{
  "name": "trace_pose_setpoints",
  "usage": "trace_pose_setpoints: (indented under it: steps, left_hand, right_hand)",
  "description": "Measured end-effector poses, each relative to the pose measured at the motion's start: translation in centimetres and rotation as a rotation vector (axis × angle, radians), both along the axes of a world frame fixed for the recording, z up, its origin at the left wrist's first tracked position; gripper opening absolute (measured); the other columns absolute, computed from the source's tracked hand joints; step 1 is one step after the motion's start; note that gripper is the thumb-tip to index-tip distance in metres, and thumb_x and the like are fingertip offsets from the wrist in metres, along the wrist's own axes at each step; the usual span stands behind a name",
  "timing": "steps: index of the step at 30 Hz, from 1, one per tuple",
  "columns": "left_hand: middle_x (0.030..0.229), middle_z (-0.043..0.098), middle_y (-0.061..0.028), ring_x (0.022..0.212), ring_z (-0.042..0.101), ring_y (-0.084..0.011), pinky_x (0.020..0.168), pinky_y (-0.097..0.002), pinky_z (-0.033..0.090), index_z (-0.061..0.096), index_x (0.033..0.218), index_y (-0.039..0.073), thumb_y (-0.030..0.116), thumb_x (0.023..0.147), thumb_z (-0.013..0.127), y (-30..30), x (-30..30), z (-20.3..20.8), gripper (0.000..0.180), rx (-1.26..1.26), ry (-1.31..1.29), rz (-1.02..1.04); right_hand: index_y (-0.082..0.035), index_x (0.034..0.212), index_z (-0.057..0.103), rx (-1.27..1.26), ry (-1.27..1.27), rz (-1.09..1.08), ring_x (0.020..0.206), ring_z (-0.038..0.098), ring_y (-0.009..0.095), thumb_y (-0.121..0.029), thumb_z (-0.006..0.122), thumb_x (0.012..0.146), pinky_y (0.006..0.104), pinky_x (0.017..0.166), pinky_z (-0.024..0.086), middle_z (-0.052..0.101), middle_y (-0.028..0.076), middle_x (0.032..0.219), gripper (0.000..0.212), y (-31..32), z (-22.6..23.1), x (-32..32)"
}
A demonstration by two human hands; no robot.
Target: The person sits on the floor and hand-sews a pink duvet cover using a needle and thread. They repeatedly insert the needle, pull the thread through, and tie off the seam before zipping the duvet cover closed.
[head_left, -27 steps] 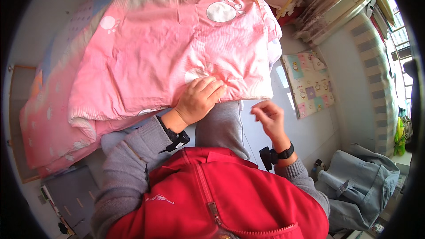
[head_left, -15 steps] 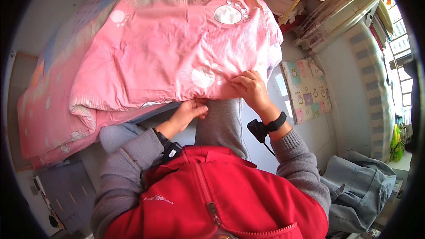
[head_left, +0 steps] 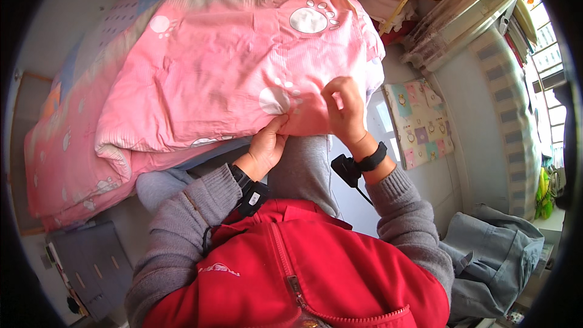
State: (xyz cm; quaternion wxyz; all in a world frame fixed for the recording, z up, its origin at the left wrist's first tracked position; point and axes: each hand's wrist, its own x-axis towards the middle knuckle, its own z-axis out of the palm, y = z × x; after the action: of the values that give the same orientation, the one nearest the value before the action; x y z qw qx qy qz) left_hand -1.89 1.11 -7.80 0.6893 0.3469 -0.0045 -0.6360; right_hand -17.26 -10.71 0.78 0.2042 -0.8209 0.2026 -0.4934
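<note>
A pink quilt (head_left: 200,79) with white paw prints lies over the bed in front of me, its near edge hanging by my grey-trousered knee. At that edge, just below a paw print, my left hand (head_left: 267,149) pinches the quilt between thumb and fingers. My right hand (head_left: 347,112) is up over the quilt's right part, with thumb and forefinger closed together in a ring. Whatever sits in that pinch, if anything, is too small to make out. Black bands with small devices are strapped round both wrists.
A patterned mat (head_left: 419,123) lies on the pale floor to the right. Behind it hang curtains (head_left: 461,21) near a bright window. A grey-blue cloth (head_left: 492,267) is heaped at lower right, and a dark grey cabinet (head_left: 91,267) stands at lower left.
My left hand has moved up and right onto the quilt's edge and taken a pinch of it. My right hand has lifted slightly away from the fabric.
</note>
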Motion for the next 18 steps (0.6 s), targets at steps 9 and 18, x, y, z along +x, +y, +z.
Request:
trace_pose_setpoints:
  steps: [9, 18]
  left_hand:
    - [0.095, 0.068, -0.0041, 0.087, 0.064, -0.0146, 0.082, -0.0280, 0.051, 0.063, 0.104, 0.007, 0.014, 0.091, 0.063, 0.6, 0.4, 0.8, 0.015, 0.031, -0.089, -0.096]
    - [0.088, 0.070, -0.0113, 0.074, 0.066, -0.0132, 0.063, -0.0258, 0.052, 0.063, 0.097, -0.002, 0.014, 0.092, 0.062, -0.2, 2.8, 9.7, 0.016, -0.336, -1.099, -0.762]
  right_hand:
    - [-0.007, 0.098, 0.047, 0.820, -0.374, 0.223, 0.058, 0.051, 0.014, -0.021, 0.046, 0.102, 0.0266, 0.055, 0.044, 0.055, 0.006, 0.075, 0.015, -3.0, 8.1, -6.2]
    - [-0.006, 0.073, 0.038, 0.285, -0.709, 0.024, 0.062, 0.028, 0.013, -0.008, 0.040, 0.101, 0.0300, 0.062, 0.031, 0.037, 0.002, 0.073, 0.028, -5.1, 21.3, -24.2]
